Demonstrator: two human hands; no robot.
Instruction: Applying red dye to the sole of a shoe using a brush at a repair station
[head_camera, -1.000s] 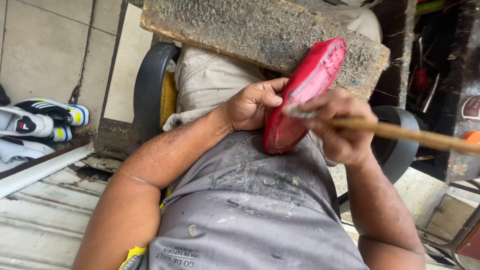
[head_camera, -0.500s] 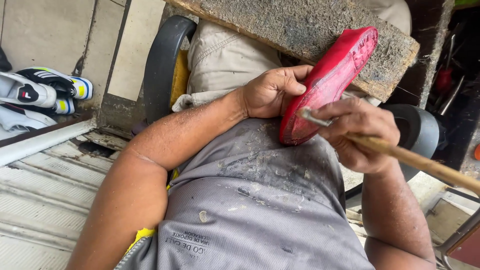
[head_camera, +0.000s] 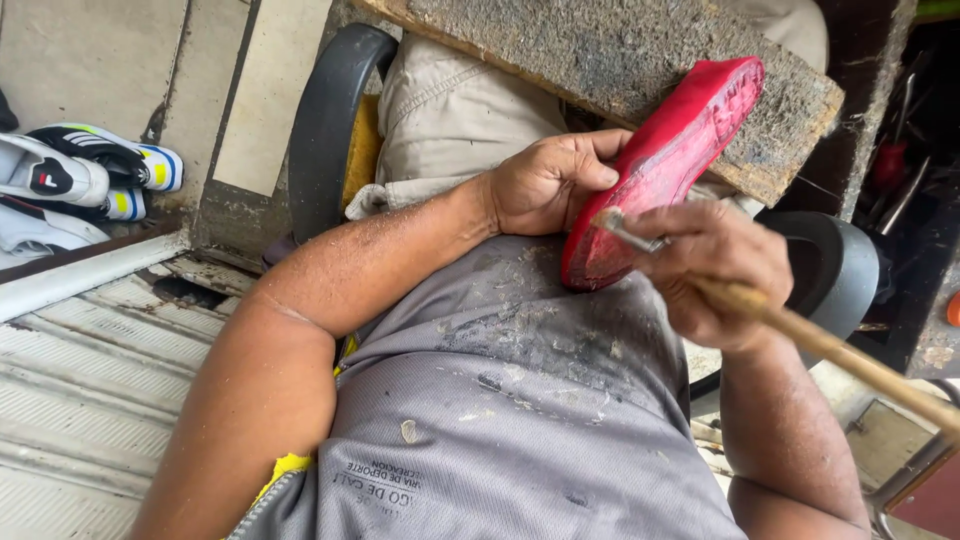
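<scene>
While it leans upright against the person's belly, the red shoe sole (head_camera: 668, 170) has its lower end pressed into the grey shirt (head_camera: 520, 400) and its upper end resting against the edge of a rough wooden board (head_camera: 600, 60) that lies across the lap. The left hand (head_camera: 548, 183) wraps around the sole's left edge, fingers curled onto its face and thumb behind, holding it steady. The right hand (head_camera: 712, 270) is closed in a fist around a brush with a long wooden handle (head_camera: 830, 350); the handle runs out toward the lower right, and the metal ferrule end sits just at the sole's lower face, touching or nearly so. Dried pale specks dot the shirt below the sole. Behind the board, beige trousers (head_camera: 450, 110) and the dark arm of a chair (head_camera: 325, 120) show. Further left, on the floor, white sports shoes (head_camera: 80, 170) with blue and yellow trim lie together beside a corrugated metal sheet (head_camera: 90, 380).
</scene>
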